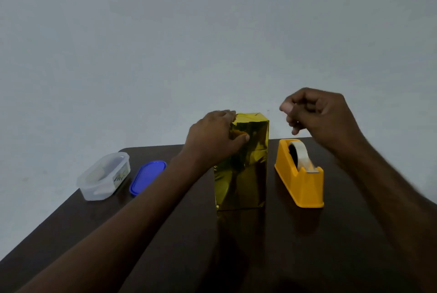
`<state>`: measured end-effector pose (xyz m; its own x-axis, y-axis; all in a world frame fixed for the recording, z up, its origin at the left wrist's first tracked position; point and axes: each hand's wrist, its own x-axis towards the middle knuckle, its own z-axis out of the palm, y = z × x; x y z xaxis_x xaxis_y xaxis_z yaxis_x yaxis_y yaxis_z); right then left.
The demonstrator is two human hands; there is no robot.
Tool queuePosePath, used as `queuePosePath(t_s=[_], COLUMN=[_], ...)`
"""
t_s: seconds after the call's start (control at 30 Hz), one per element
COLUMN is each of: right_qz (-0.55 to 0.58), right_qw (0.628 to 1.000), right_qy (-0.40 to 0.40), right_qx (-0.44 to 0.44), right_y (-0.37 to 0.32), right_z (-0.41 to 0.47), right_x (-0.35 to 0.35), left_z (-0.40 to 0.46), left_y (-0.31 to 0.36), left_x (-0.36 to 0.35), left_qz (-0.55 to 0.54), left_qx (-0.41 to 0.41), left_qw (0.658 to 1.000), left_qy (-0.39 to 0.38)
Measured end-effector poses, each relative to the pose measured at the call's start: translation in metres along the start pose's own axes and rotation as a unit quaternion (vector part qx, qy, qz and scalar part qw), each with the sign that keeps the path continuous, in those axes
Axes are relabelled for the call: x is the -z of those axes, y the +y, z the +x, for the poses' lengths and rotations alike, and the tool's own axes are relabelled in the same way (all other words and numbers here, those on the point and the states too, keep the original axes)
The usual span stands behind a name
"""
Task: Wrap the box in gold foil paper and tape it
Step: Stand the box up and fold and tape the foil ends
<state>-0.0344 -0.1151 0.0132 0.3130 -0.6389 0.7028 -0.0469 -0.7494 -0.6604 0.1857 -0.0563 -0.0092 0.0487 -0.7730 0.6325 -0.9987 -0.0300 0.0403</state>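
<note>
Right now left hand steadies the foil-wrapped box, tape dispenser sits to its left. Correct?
Not quite. The yellow tape dispenser sits to the right of the foil-wrapped box, not the left. The left hand does steady the box, per the head view.

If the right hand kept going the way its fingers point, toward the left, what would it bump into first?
Most likely the upper part of the gold-wrapped box, which the left hand holds. The right hand hovers above the yellow tape dispenser, its fingers curled toward the box. Depth is unclear, so it might pass behind.

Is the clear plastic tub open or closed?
Open. The clear tub has no lid on; its blue lid lies beside it on the table.
</note>
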Motion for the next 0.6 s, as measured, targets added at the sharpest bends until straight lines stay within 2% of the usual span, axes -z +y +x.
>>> queuePosePath(t_s=[0.13, 0.33, 0.6], right_qz=[-0.011, -0.045, -0.103], right_qw=[0.993, 0.963, 0.945], right_qy=[-0.113, -0.265, -0.310], right_qx=[0.031, -0.016, -0.039], right_y=[-0.013, -0.001, 0.010], right_z=[0.049, 0.091, 0.104], right_x=[-0.018, -0.036, -0.046], left_z=[-0.002, -0.005, -0.003], left_y=[0.002, 0.001, 0.004], left_x=[0.002, 0.005, 0.004], left_qz=[0.000, -0.006, -0.014], left_qx=[-0.006, -0.007, -0.015], left_qw=[1.000, 1.000, 1.000], left_qy=[0.002, 0.005, 0.009])
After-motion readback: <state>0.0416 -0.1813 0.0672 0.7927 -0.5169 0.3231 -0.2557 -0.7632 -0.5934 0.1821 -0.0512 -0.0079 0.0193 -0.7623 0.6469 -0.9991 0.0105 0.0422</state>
